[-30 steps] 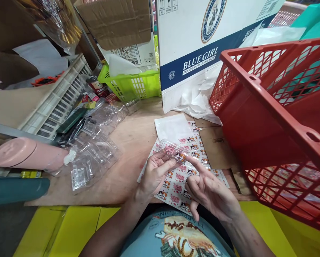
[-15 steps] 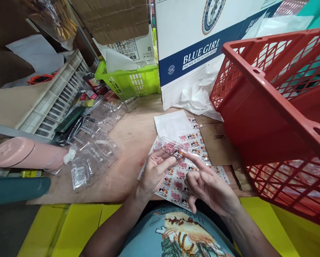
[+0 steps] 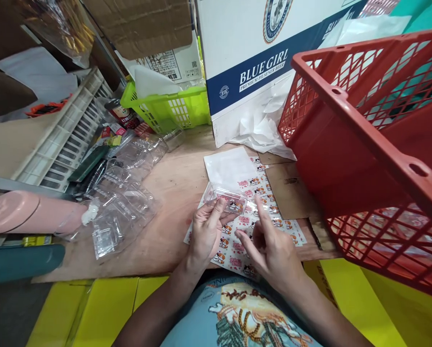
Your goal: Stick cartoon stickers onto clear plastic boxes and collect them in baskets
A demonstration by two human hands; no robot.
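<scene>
My left hand (image 3: 207, 231) pinches a small clear plastic box (image 3: 234, 197) by its left side, thumb on top. Through the box a pink-lettered cat sticker or print shows; I cannot tell whether it is on the box or underneath. My right hand (image 3: 274, 246) is just right of the box with nothing in it, index finger stretched out and thumb apart. Below both hands lies a sheet of cat stickers (image 3: 234, 262) with pink lettering. A blank white sheet (image 3: 226, 168) covers its upper left part.
Several clear plastic boxes (image 3: 125, 202) lie at left beside a pink bottle (image 3: 38, 214). A green basket (image 3: 180, 108) and a white and blue carton (image 3: 248, 77) stand behind. A large red crate (image 3: 331, 159) is at right, next to brown cardboard (image 3: 291, 188).
My right index finger has left the box's right edge, and the hand has opened and turned upward. My left thumb has shifted higher on the box. The view has moved slightly.
</scene>
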